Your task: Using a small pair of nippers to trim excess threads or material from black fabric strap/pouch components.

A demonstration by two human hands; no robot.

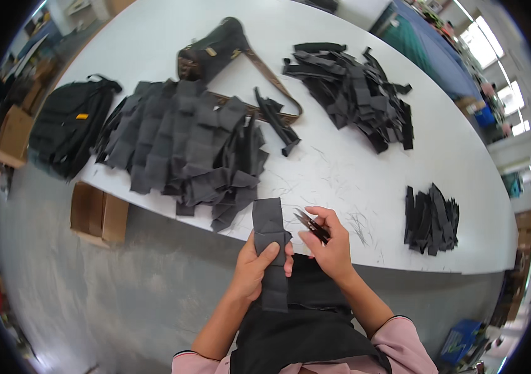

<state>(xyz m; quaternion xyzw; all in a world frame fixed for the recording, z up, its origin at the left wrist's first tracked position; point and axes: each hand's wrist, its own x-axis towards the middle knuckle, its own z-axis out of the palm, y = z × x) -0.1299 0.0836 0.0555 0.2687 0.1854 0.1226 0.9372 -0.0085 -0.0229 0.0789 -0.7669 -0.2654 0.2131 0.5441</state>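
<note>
My left hand (258,267) grips a long dark grey fabric strip (269,224) by its middle, thumb across the front, near the table's front edge. The strip hangs down past my wrist. My right hand (330,244) holds small dark thread snips (311,224) with their blades pointing left at the strip's right edge. Both hands are over my lap, where I wear a black apron (306,324).
A big heap of grey fabric pieces (184,143) lies on the white table (352,168). Black strip piles sit at back right (352,87) and front right (430,219). A dark strapped bag (215,50), a black backpack (69,124), cardboard boxes (98,215) below.
</note>
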